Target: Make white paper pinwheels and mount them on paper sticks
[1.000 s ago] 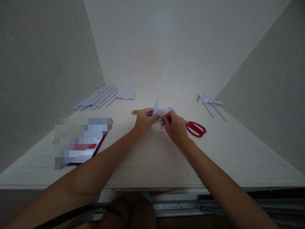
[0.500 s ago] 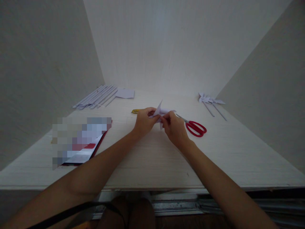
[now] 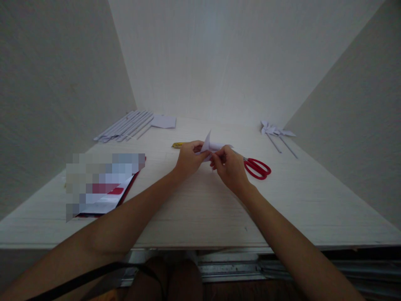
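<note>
Both my hands meet over the middle of the pale wooden table (image 3: pixel 200 209). My left hand (image 3: pixel 188 158) and my right hand (image 3: pixel 228 167) pinch a small folded white paper piece (image 3: pixel 210 146) between their fingertips. One pointed flap of the paper sticks up, and the rest is partly hidden behind my fingers. Red-handled scissors (image 3: pixel 257 167) lie flat just right of my right hand.
A row of several rolled white paper sticks (image 3: pixel 125 126) and a white paper sheet (image 3: pixel 164 121) lie at the back left. A small yellow object (image 3: pixel 177 145) sits left of my left hand. Finished paper pinwheels (image 3: pixel 275 133) lie back right. A red-edged booklet (image 3: pixel 109 196) is at left.
My hands stay in place and keep working the folded paper; its raised flap has shifted a little. The view drifted slightly, nothing else on the table moved.
</note>
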The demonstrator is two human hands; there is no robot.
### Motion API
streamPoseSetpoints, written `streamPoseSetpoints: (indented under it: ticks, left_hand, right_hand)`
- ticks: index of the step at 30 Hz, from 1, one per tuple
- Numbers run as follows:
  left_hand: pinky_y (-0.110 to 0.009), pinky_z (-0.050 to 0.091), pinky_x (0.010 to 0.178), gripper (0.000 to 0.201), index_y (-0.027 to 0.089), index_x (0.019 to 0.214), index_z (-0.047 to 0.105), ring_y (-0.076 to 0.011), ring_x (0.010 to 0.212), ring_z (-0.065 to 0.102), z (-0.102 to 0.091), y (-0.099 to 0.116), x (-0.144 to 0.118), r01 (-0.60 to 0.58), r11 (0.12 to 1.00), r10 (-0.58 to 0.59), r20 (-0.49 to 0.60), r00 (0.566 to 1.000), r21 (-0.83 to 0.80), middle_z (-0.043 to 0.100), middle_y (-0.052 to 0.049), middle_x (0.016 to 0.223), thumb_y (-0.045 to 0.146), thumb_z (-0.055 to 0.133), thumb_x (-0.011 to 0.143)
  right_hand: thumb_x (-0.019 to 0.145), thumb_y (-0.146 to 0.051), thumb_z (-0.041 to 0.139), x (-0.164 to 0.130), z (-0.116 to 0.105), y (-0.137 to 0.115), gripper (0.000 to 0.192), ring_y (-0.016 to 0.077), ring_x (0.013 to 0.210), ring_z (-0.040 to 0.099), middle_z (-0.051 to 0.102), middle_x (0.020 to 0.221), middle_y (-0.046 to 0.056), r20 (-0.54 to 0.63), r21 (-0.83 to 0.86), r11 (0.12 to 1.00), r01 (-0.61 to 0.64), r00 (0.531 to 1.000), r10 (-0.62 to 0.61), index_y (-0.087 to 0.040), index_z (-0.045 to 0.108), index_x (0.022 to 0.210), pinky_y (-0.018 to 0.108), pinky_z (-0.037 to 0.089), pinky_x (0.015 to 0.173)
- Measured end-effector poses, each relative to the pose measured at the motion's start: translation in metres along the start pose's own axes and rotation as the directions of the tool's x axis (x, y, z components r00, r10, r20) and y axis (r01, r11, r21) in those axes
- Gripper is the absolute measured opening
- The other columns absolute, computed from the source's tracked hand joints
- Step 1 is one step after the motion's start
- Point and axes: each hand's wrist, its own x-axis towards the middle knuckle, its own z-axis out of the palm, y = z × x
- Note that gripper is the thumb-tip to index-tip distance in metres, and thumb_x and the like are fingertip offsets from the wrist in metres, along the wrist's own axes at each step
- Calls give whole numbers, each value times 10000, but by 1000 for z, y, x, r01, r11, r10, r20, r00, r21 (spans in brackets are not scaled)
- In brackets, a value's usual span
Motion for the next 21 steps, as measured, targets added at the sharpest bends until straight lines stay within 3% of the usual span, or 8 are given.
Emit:
streamPoseSetpoints:
  ticks: [11, 21]
  left_hand:
    - [-269, 488, 648, 116, 125, 738, 645, -149, 673, 596, -3, 0, 0, -108, 982, 102, 45, 994, 157, 650, -38, 705, 189, 605, 649]
    - [-256, 486, 634, 97, 120, 724, 640, -137, 661, 589, -1, -2, 0, -101, 988, 99, 25, 995, 117, 643, -32, 689, 158, 607, 641]
  right_hand:
    - [802, -263, 465, -1, 1, -3, 136, 114, 497, 584, 608, 555, 4, -33, 49, 998, -47, 998, 48, -193, 387, 715, 242, 443, 516]
    - [800, -270, 479, -2, 2, 0, 146, 123, 519, 613, 626, 562, 4, -57, 83, 996, -24, 998, 28, -197, 382, 719, 242, 460, 526]
